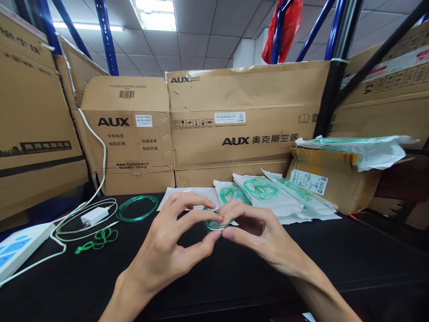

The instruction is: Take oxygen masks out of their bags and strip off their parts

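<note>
My left hand (170, 243) and my right hand (258, 230) meet over the black table (351, 259), fingertips pinched together on a small clear green-tinted plastic mask piece (214, 223). Most of that piece is hidden behind my fingers. Just behind my hands lies a flat white packet (187, 197), and to the right a fan of several sealed packets (268, 192) with green tubing inside. A coil of green tubing (136, 208) lies to the left of my hands, with a green elastic strap (97, 239) nearer the front.
A white charger with its cable (94, 215) and a white-blue box (16, 248) sit at the left. Brown AUX cartons (241, 129) wall off the back. An open carton (330, 179) holding bagged masks (362, 150) stands at the right.
</note>
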A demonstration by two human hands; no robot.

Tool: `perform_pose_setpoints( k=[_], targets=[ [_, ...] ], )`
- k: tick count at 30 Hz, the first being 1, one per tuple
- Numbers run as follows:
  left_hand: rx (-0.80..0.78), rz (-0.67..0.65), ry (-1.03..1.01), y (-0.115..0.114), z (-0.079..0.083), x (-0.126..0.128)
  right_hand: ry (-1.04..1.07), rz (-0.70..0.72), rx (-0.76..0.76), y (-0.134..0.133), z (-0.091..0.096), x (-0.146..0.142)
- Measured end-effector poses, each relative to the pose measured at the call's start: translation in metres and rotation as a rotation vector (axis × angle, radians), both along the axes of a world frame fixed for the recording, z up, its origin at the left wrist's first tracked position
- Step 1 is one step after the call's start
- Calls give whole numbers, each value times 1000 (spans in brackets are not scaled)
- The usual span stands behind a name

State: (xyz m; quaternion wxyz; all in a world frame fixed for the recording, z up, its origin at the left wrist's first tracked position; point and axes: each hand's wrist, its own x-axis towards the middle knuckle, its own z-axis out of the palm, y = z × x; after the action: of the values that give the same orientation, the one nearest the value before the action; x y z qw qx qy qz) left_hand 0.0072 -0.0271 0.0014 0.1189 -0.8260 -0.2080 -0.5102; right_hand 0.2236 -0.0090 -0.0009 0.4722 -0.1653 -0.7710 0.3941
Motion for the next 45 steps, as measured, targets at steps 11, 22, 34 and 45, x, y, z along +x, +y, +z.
perform_pose_setpoints(
  k=[11,22,34,45],
  targets=[
    [71,-164,22,-4,0,2,-21,82,187,-2,4,1],
    [144,-124,4,-5,-4,7,-18,54,315,-1,1,-1],
    [94,-140,19,-4,-3,5,-37,11,320,-5,3,-2],
    [-200,-309,36,-1,3,-11,18,37,283,-4,1,-1]
  ],
)
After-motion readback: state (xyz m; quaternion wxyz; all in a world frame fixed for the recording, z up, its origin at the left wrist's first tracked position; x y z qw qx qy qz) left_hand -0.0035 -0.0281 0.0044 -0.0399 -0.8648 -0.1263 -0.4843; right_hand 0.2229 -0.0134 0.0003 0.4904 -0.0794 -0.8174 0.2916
